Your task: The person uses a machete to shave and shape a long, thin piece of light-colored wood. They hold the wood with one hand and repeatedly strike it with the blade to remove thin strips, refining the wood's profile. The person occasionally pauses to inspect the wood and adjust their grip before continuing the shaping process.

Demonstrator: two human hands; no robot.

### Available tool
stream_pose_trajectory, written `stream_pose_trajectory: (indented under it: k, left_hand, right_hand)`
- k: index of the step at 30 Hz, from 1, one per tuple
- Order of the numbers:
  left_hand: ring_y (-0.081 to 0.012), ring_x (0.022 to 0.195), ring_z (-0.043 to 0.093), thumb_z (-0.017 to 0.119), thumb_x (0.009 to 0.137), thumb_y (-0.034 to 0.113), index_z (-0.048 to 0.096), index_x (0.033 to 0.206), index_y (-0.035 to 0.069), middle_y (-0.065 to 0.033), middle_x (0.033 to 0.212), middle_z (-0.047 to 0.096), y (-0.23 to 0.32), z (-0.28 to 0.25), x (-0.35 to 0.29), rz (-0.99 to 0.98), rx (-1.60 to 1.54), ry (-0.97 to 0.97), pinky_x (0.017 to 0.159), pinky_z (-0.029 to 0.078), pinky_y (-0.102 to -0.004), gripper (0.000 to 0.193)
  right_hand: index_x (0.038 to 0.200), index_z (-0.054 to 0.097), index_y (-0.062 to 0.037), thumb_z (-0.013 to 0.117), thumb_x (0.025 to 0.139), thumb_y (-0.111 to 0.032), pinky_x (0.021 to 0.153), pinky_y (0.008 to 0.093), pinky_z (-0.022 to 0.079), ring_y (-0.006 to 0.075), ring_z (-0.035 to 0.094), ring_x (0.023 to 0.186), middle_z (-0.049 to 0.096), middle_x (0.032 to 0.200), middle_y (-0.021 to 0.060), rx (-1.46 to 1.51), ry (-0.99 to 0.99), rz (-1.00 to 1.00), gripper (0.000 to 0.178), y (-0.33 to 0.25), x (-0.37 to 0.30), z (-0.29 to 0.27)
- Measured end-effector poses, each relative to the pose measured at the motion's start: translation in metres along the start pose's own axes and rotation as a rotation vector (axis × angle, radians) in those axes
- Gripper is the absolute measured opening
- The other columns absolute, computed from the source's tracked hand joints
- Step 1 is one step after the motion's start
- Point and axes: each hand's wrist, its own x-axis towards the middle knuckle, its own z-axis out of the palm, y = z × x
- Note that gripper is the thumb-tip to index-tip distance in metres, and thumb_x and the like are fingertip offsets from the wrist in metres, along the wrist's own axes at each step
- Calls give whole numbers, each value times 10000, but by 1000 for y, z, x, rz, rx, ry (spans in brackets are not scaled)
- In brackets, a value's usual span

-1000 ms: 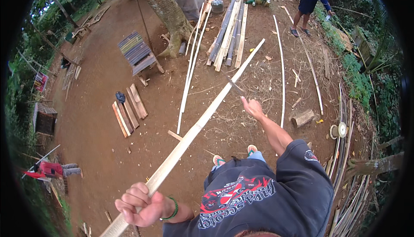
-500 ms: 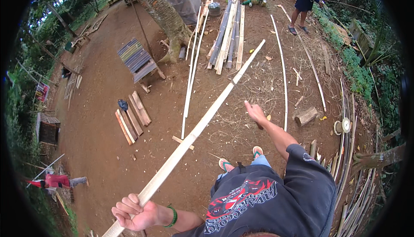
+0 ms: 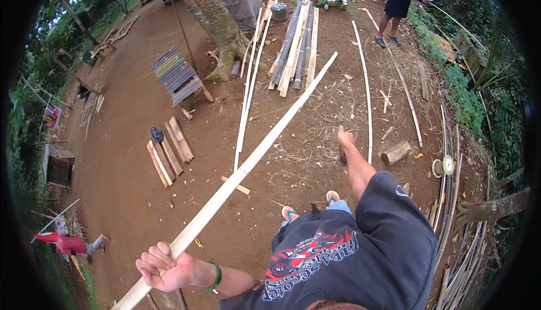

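Observation:
My left hand, with a green band at the wrist, is closed around the near end of a long pale bamboo strip. The strip runs diagonally away over the dirt to a far end right of the tree. My right hand is held out in front of me, apart from the strip. Its fingers look curled, and a small dark object shows under them, too hidden to name. Below the strip's middle, a short wooden piece lies on the ground.
Split bamboo pieces lie beside the tree. Long strips and thin shavings cover ground at right, near a log chunk and a spool. A slatted bamboo seat stands left. Another person stands far right.
The bamboo strip and my left hand have shifted slightly left. My right hand has moved right and a little away. The person at far right now shows a long pale strip by the hand.

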Motion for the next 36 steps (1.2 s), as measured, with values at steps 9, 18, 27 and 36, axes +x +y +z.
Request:
stream_pose_trajectory:
  k: [9,18,27,36]
  left_hand:
    - [-133,580,415,455,1021,422,437,766,139,2,607,403,-16,-34,-13,-55,171,606,656,405,-326,381]
    - [-245,1067,589,328,1041,542,371,1398,113,-111,1044,608,-57,-95,-160,76,344,943,973,430,-403,560]
    - [-191,619,624,274,1032,575,510,1000,35,-79,704,555,-43,-36,-268,293,394,1106,552,519,-303,590]
    - [-100,424,400,278,1049,545,478,940,66,-2,555,420,-36,-24,-297,332,308,1183,399,346,-249,531]
  right_hand:
    - [643,516,-50,547,960,-541,453,318,363,122,468,482,481,552,17,11,-348,-660,585,40,-96,-11]
    - [679,445,-91,472,1036,-426,390,251,294,73,389,427,417,521,-19,-144,-1095,-1133,490,-103,-210,18]
    - [678,565,-41,685,857,-384,467,378,412,307,528,451,523,508,116,-527,-1577,-2543,405,-144,-392,53]
    - [689,563,-67,634,842,-635,470,422,486,319,629,501,597,567,133,-405,-1782,-3462,593,-26,-592,29]
